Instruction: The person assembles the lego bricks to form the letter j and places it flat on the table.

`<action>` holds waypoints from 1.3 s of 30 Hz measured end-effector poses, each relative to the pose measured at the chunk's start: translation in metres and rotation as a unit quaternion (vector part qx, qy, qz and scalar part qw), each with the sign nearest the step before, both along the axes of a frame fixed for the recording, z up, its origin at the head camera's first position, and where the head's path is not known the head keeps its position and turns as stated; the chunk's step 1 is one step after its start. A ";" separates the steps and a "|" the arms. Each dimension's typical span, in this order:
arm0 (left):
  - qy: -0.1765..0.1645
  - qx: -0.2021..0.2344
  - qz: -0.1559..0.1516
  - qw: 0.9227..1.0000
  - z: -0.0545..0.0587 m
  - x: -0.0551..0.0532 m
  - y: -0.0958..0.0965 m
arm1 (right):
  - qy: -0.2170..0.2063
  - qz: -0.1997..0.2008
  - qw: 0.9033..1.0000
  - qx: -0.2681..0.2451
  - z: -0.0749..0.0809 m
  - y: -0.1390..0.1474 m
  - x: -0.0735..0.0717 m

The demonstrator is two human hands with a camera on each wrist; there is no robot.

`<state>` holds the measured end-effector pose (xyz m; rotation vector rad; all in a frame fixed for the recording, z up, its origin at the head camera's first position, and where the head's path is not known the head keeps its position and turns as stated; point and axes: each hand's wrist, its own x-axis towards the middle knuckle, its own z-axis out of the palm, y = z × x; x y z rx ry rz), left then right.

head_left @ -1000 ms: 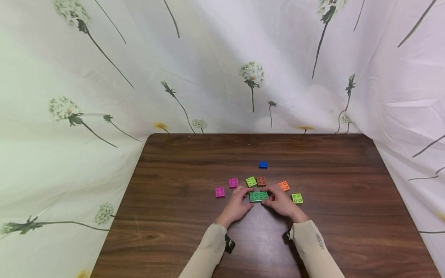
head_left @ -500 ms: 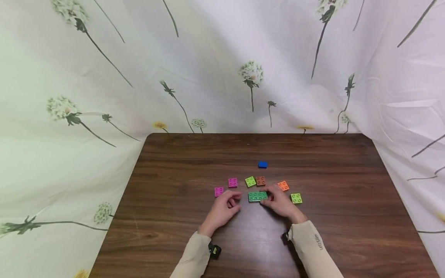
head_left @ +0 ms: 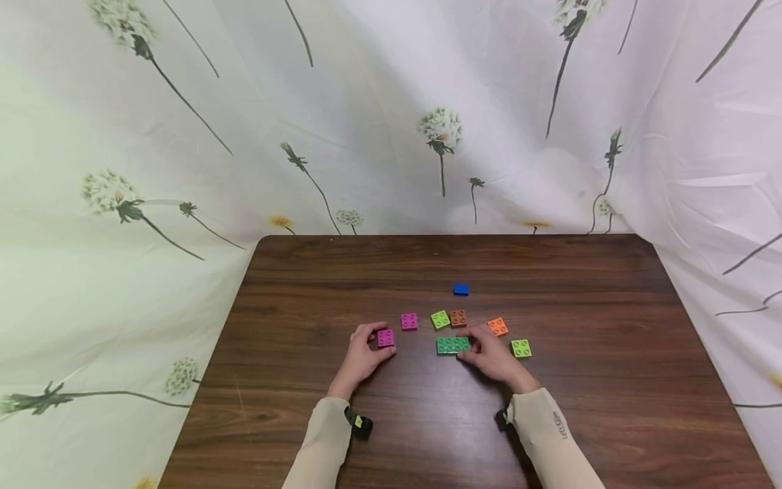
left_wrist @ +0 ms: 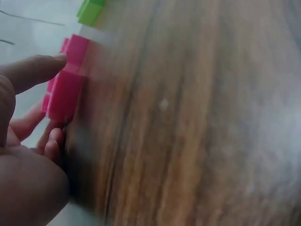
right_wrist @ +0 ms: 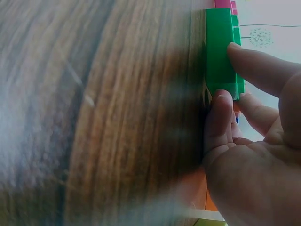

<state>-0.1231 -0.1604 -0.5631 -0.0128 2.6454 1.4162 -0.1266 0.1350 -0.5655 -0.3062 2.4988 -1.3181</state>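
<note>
My left hand (head_left: 360, 356) is around a magenta four-stud brick (head_left: 385, 338) lying on the table, its thumb at the near side and its fingers at the far side. The left wrist view has this brick (left_wrist: 66, 96) between thumb and fingers; the exact contact is partly hidden. With thumb and fingers, my right hand (head_left: 493, 354) grips the right end of a long green brick (head_left: 449, 346), which lies flat. The right wrist view shows the thumb on that green brick's (right_wrist: 219, 47) side and curled fingers at its end.
Behind the hands lie a second magenta brick (head_left: 409, 322), a lime brick (head_left: 440, 320), a brown brick (head_left: 458, 318) and a blue brick (head_left: 461, 289). An orange brick (head_left: 497, 327) and another lime brick (head_left: 521, 348) sit by the right hand on the wooden table (head_left: 550, 285).
My left hand has let go of the green brick's left end and moved left to the outer magenta brick. The right hand has stayed on the green brick.
</note>
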 end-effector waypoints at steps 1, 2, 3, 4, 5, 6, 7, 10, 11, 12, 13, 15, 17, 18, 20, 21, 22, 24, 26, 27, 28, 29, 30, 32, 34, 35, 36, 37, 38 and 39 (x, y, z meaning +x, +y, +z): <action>0.000 -0.004 -0.002 1.000 -0.002 0.000 0.000 | -0.002 -0.001 1.000 0.002 0.000 0.000 0.000; 0.002 -0.007 -0.003 1.000 -0.004 0.000 0.001 | -0.005 -0.001 1.000 0.003 -0.001 0.001 -0.001; 0.007 -0.013 -0.005 1.000 -0.005 -0.001 0.002 | -0.006 -0.001 1.000 0.005 -0.002 0.002 -0.001; 0.011 -0.017 -0.005 1.000 -0.006 -0.001 0.003 | -0.007 -0.001 1.000 0.007 -0.002 0.002 -0.001; 0.015 -0.019 -0.005 1.000 -0.006 -0.001 0.005 | -0.009 -0.002 1.000 0.008 -0.002 0.002 -0.001; 0.018 -0.024 -0.005 1.000 -0.007 -0.001 0.006 | -0.010 -0.002 1.000 0.009 -0.003 0.003 -0.001; 0.021 -0.025 -0.005 0.999 -0.007 -0.001 0.007 | -0.009 -0.002 1.000 0.010 -0.003 0.003 -0.001; 0.026 -0.031 0.000 0.999 -0.007 0.000 0.007 | -0.005 0.002 1.000 0.009 -0.002 0.003 -0.001; 0.027 -0.029 0.002 0.999 -0.007 0.001 0.008 | -0.005 0.002 1.000 0.008 -0.002 0.003 -0.001; 0.026 -0.029 0.003 0.999 -0.007 0.001 0.008 | -0.004 0.002 1.000 0.008 -0.002 0.003 0.000; 0.025 -0.027 0.005 0.999 -0.008 0.001 0.008 | -0.003 0.003 1.000 0.009 -0.002 0.003 0.000; 0.023 -0.021 0.010 0.999 -0.007 0.001 0.008 | -0.003 0.002 1.000 0.007 -0.002 0.002 -0.001; 0.021 -0.018 0.013 1.000 -0.007 0.001 0.008 | -0.002 0.004 1.000 0.006 -0.003 0.002 -0.001; 0.021 -0.018 0.014 1.000 -0.008 0.001 0.008 | -0.001 0.004 1.000 0.005 -0.004 0.002 -0.001; 0.020 -0.018 0.015 1.000 -0.008 0.001 0.007 | 0.000 0.005 1.000 0.005 -0.004 0.002 -0.001; 0.021 -0.019 0.015 0.999 -0.007 0.001 0.007 | 0.000 0.005 1.000 0.005 -0.004 0.002 -0.001; 0.021 -0.019 0.015 0.999 -0.007 0.001 0.007 | -0.001 0.004 1.000 0.005 -0.004 0.002 -0.001; 0.021 -0.014 0.014 1.000 -0.007 0.002 0.006 | -0.002 0.002 1.000 0.005 -0.004 0.001 -0.001; 0.021 0.004 0.015 1.000 -0.006 0.002 0.005 | -0.002 0.000 1.000 0.006 -0.004 0.001 -0.001; 0.021 0.011 0.015 1.000 -0.005 0.002 0.004 | -0.002 -0.001 1.000 0.006 -0.005 0.001 -0.001; 0.023 0.019 0.015 0.999 -0.005 0.002 0.003 | -0.001 -0.001 1.000 0.007 -0.005 0.001 -0.001; 0.025 0.026 0.015 0.999 -0.005 0.003 0.002 | -0.001 -0.001 1.000 0.008 -0.005 0.001 -0.001; 0.028 0.034 0.015 0.999 -0.005 0.003 0.001 | 0.000 -0.002 1.000 0.008 -0.005 0.001 -0.001; 0.041 0.035 0.010 0.998 -0.006 0.004 0.000 | 0.000 -0.003 1.000 0.009 -0.004 0.001 -0.001; 0.050 0.034 0.007 0.998 -0.007 0.004 0.000 | -0.002 -0.004 1.000 0.009 -0.003 0.000 0.000; 0.048 0.034 0.007 0.998 -0.007 0.004 0.000 | -0.004 -0.005 1.000 0.009 -0.003 0.000 0.000; 0.049 0.032 0.007 0.998 -0.008 0.004 0.000 | -0.006 -0.006 1.000 0.009 -0.003 0.000 0.000; 0.045 0.032 0.009 0.998 -0.008 0.004 0.001 | -0.008 -0.006 1.000 0.008 -0.002 0.000 0.000; 0.032 0.036 0.014 0.999 -0.007 0.003 0.001 | -0.009 -0.006 1.000 0.007 -0.002 0.000 0.001; 0.026 0.034 0.016 0.999 -0.007 0.003 0.002 | -0.011 -0.006 1.000 0.006 -0.001 -0.001 0.001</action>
